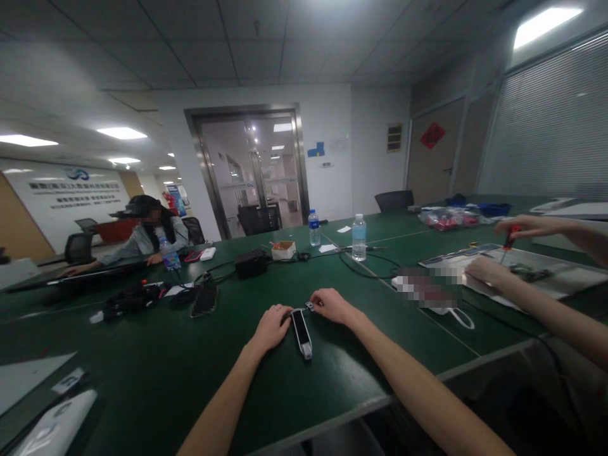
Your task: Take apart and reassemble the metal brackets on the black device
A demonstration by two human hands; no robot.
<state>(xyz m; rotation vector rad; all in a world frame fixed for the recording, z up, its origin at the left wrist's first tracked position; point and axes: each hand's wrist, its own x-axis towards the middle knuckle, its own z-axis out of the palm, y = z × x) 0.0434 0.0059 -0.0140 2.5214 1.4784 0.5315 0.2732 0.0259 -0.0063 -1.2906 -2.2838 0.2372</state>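
A slim white device with a long black face (301, 330) lies on the green table in front of me, its narrow white end toward me. My left hand (273, 327) is closed at its far left end, the index finger and thumb against its edge. Just right of the same end, my right hand (330, 305) pinches a small grey piece (310, 306) between thumb and fingers. That piece is too small to identify. It sits close to the device's far end, and I cannot tell whether they touch.
At right, a co-worker's hands (491, 273) work with a red-handled screwdriver (510, 239) over a white sheet. Water bottles (359, 239), a small box (284, 250), a black box (251, 263) and cables stand beyond my hands. A phone (204, 300) lies left; another person sits far left.
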